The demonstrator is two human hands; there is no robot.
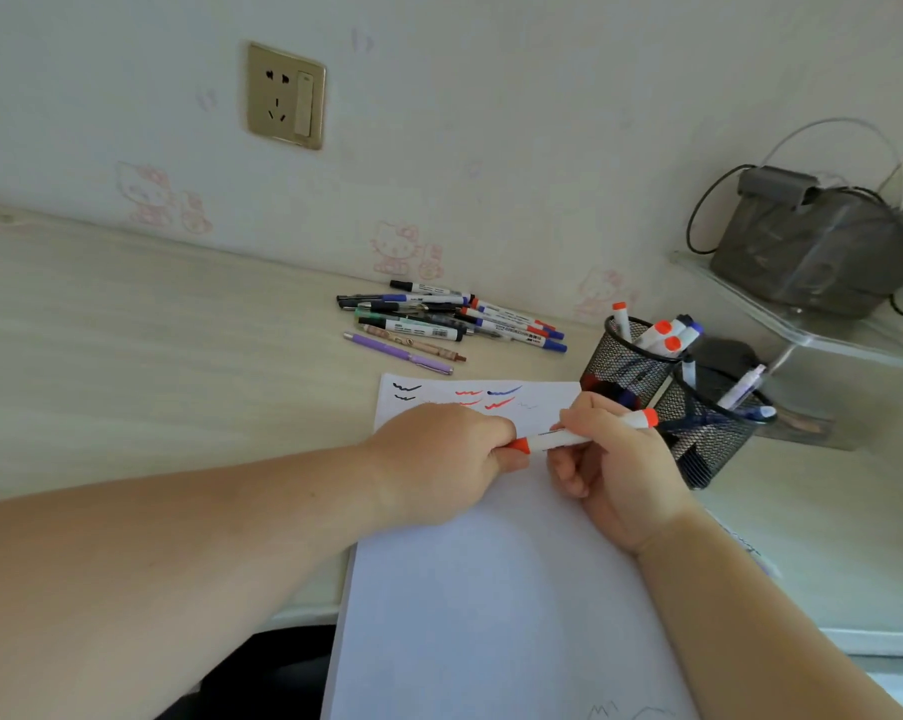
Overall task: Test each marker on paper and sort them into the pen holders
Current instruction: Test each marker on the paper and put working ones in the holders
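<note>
Red, blue and black test strokes are already seen on the paper [491,563] and several markers stand in the mesh pen holders [631,376], while a red-capped marker [584,433] is gripped above the paper by the fingers of both the left hand [439,459] and the right hand [615,470], and a pile of pens and markers [449,322] is left untested on the bench [153,330].

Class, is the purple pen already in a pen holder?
No, the purple pen lies on the desk beside the loose pile, left of both holders.
</note>
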